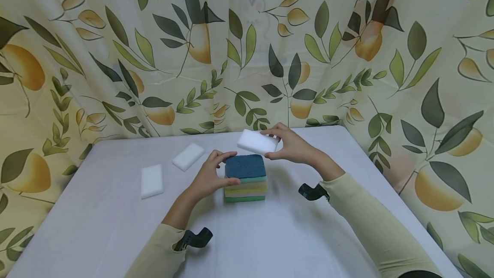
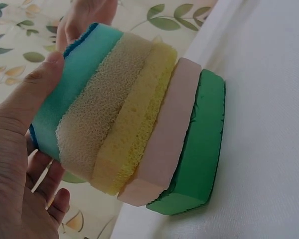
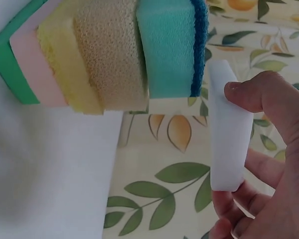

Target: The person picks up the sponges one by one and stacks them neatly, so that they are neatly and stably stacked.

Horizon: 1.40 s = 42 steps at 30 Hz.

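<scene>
A stack of sponges stands on the table: green (image 2: 199,149) at the bottom, then pink (image 2: 164,134), yellow (image 2: 129,129), beige (image 2: 102,104) and a teal sponge (image 3: 169,47) with a dark blue scouring face (image 1: 245,166) on top. My left hand (image 1: 210,175) holds the teal sponge at its left end, thumb on the near side and fingers at the far side. Just above and behind the stack, my right hand (image 1: 291,144) pinches a white sponge block (image 1: 257,141) between thumb and fingers. That block is tilted and apart from the stack in the right wrist view.
Two more white sponge blocks lie flat left of the stack, one farther back (image 1: 188,157) and one nearer (image 1: 152,181). A white cloth covers the table (image 1: 96,209). Behind it hangs a curtain (image 1: 247,98) patterned with fruit and leaves.
</scene>
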Available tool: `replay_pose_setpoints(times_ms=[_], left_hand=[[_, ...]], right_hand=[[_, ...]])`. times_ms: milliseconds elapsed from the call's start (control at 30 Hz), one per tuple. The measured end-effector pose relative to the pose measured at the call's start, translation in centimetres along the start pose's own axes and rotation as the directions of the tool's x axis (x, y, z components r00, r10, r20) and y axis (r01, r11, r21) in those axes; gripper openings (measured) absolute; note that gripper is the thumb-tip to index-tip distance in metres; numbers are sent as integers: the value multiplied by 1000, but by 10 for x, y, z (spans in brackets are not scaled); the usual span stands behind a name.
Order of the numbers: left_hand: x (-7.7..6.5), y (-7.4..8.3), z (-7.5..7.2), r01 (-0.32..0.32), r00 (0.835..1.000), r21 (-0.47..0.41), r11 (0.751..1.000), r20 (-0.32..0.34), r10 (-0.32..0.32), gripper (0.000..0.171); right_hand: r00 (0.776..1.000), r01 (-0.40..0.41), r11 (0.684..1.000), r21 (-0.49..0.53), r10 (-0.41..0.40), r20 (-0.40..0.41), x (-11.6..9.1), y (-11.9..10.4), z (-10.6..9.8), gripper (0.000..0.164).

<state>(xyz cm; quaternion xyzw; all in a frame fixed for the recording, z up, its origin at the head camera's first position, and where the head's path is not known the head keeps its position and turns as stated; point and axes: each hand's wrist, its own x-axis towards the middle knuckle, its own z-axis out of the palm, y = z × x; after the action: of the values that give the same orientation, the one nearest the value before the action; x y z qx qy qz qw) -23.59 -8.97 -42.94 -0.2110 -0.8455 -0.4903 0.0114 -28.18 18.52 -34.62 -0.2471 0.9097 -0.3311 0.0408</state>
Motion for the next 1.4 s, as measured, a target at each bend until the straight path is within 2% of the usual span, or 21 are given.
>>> replay_pose_setpoints(times_ms=[733, 1400], left_hand=[[1, -1, 2, 23, 1000, -8, 1000, -8, -23, 82], [1, 0, 2, 37, 999, 7, 999, -11, -37, 84]], right_hand=[[996, 68, 998, 9, -68, 64, -11, -11, 7, 64], [978, 135, 990, 30, -138, 156, -14, -22, 13, 63]])
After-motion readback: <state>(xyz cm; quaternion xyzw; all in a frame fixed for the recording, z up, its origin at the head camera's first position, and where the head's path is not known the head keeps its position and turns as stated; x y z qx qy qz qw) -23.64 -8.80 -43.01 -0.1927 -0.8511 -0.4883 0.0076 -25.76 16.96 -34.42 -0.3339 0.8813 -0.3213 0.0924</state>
